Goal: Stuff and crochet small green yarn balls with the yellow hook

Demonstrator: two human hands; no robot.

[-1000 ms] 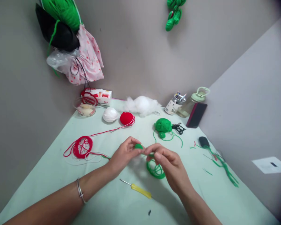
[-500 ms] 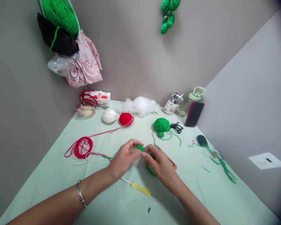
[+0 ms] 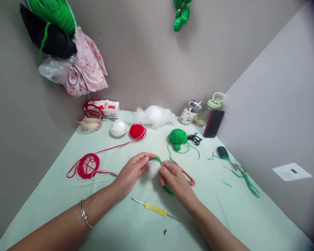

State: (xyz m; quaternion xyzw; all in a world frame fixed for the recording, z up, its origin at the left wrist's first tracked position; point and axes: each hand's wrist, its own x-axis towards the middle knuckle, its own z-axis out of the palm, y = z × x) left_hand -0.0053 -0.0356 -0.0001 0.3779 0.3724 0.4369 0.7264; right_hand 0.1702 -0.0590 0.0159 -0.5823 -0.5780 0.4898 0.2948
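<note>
White stuffing tuft (image 3: 154,168), capped by a green crochet piece (image 3: 157,160), sits just above the desk (image 3: 115,219). The left grip (image 3: 132,172) pinches its left side and the right grip (image 3: 174,179) its right (both equally near).

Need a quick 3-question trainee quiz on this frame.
1. True or false: the yellow-handled crochet hook lies on the table, in neither hand.
2. What do the left hand and right hand pinch between them?
A) the orange snips
B) a white stuffing tuft with a small green crochet piece
C) the black scissors
3. Fill in: the white yarn ball sits right beside a ___ one.

Key: 1 true; 2 B; 3 red, the red yarn ball.
</note>
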